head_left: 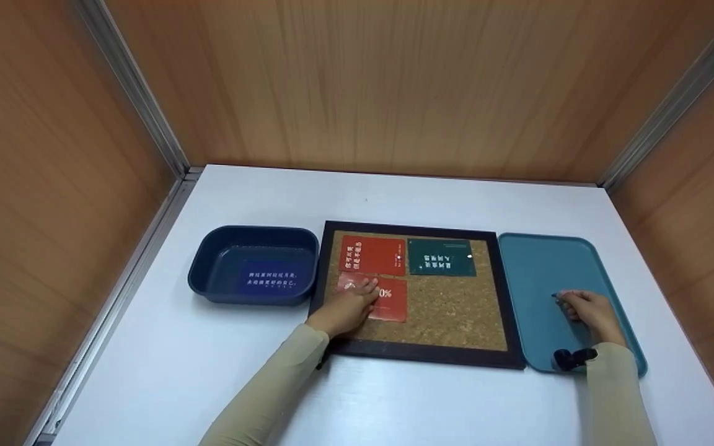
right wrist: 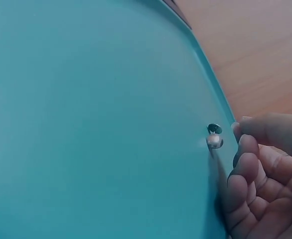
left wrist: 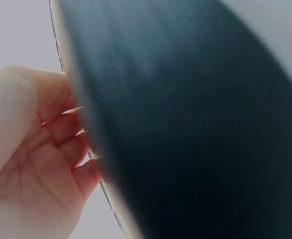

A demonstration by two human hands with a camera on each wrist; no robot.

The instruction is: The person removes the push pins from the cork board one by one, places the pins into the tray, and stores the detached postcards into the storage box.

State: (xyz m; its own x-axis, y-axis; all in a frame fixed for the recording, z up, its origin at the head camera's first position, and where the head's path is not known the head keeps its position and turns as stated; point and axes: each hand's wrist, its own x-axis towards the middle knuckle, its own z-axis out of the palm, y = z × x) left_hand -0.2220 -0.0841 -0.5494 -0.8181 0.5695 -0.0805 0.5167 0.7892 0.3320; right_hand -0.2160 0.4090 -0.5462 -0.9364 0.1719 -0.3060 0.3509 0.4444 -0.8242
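Observation:
In the head view my left hand (head_left: 346, 308) lies with extended fingers on the lower red card (head_left: 392, 308), hiding part of its print. This card is on the dark-framed cork board (head_left: 456, 316). In the left wrist view a blurred dark surface (left wrist: 186, 119) close to the lens hides the fingertips. My right hand (head_left: 592, 311) is over the teal tray (head_left: 533, 266), fingers curled, thumb and index tips close together. Two thumbtacks (right wrist: 215, 135) show just beside those tips; I cannot tell whether the fingers hold another.
An upper red card (head_left: 372, 254) and a green card (head_left: 440, 259) lie on the board, each with a small shiny spot at its right. Left of the board stands a navy bin (head_left: 208, 254) holding a purple-blue card (head_left: 270, 280). Wood-grain panels (head_left: 394, 93) enclose the white table (head_left: 307, 192).

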